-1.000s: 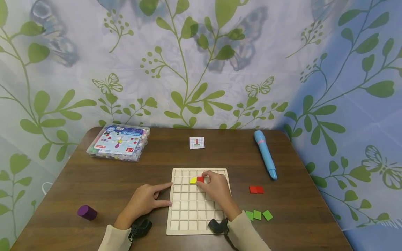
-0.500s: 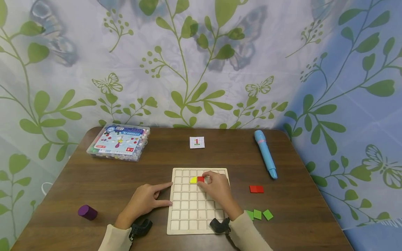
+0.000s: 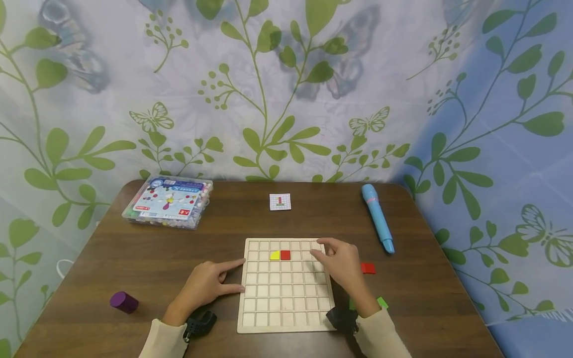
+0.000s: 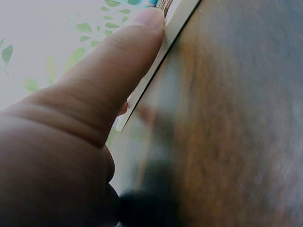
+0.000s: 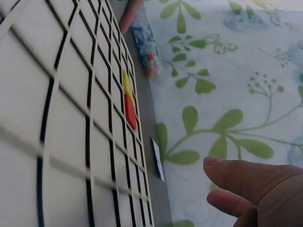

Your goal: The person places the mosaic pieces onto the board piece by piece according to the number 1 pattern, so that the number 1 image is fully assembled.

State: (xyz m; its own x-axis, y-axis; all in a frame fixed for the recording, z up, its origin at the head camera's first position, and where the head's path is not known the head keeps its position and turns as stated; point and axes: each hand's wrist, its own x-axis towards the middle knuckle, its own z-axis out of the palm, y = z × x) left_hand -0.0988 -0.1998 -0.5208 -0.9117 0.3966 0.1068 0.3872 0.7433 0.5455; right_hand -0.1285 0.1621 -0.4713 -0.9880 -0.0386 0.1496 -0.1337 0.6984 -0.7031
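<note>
A wooden grid board (image 3: 268,293) lies in the middle of the table. Side by side in its second row from the far edge sit a yellow tile (image 3: 275,255) with one rounded corner and a red square tile (image 3: 285,255). My left hand (image 3: 207,283) touches the board's left edge with forefinger and thumb spread; the left wrist view shows the thumb (image 4: 113,71) against that edge. Over the board's right side hovers my right hand (image 3: 341,261), thumb and forefinger apart with nothing between them. Its fingers (image 5: 241,177) also show in the right wrist view, away from both tiles.
Red tiles (image 3: 368,268) and green tiles (image 3: 382,303) lie right of the board, partly hidden by the right arm. Behind the board is a small pattern card (image 3: 280,202). A clear plastic box (image 3: 167,201), a blue microphone-shaped object (image 3: 378,219) and a purple cylinder (image 3: 124,302) stand around.
My right hand has let go of the red tile, which stays beside the yellow one, and has moved right toward the board's edge. The left hand has kept its place.
</note>
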